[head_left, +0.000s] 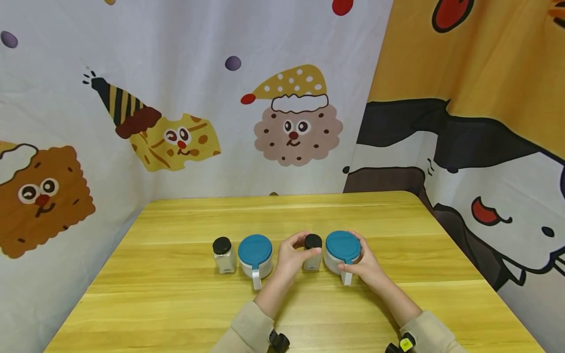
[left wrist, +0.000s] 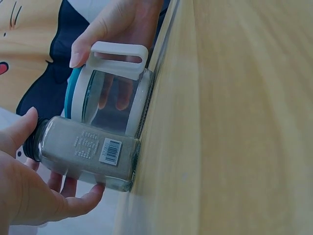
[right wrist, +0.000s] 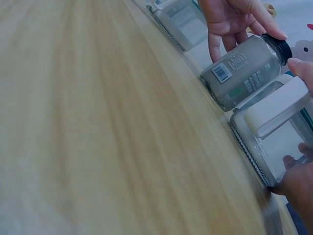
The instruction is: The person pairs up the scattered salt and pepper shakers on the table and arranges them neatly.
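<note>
My left hand [head_left: 290, 256] holds a square glass spice jar [head_left: 312, 264] with a black lid; its thumb is at the lid and its fingers are along the far side. Greyish powder and a barcode label show on this spice jar [left wrist: 93, 149] in the left wrist view. Close beside it stands a clear glass canister [head_left: 343, 245] with a blue lid and a white handle. Around that canister curls my right hand [head_left: 367, 260], thumb near the handle. Both containers stand upright on the wooden table [head_left: 185, 314].
To the left stand a second blue-lidded canister [head_left: 255, 251] with a white handle and another black-lidded spice jar [head_left: 225, 257] with pale contents. A printed cartoon curtain [head_left: 190, 88] hangs behind the table's far edge.
</note>
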Motion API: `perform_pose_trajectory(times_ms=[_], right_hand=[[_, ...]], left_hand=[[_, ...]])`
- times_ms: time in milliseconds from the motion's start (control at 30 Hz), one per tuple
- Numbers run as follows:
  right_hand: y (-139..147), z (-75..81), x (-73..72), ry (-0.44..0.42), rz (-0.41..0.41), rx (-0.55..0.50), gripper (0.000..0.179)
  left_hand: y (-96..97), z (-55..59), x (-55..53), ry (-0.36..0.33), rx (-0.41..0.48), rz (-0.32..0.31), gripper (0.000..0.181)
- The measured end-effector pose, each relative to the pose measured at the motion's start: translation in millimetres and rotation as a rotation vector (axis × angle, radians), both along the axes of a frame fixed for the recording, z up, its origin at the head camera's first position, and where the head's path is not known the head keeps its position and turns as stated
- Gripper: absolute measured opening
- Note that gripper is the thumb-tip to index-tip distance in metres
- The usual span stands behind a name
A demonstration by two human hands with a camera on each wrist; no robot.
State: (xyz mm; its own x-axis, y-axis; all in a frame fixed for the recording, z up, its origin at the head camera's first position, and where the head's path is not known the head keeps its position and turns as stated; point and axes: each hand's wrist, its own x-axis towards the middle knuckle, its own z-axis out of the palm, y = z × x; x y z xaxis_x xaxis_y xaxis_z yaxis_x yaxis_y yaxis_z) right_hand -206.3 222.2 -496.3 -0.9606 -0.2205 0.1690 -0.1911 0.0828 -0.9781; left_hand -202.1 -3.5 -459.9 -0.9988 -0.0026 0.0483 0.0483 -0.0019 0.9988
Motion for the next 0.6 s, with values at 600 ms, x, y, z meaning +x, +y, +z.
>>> perform_pose_trajectory(times_ms=[600], right_hand=[[2.8,-0.6,-0.1,-0.005,0.028,0.018,0.103]], left_hand=[[2.3,1.6,1.8,0.005,-0.029,-0.015,0.048]])
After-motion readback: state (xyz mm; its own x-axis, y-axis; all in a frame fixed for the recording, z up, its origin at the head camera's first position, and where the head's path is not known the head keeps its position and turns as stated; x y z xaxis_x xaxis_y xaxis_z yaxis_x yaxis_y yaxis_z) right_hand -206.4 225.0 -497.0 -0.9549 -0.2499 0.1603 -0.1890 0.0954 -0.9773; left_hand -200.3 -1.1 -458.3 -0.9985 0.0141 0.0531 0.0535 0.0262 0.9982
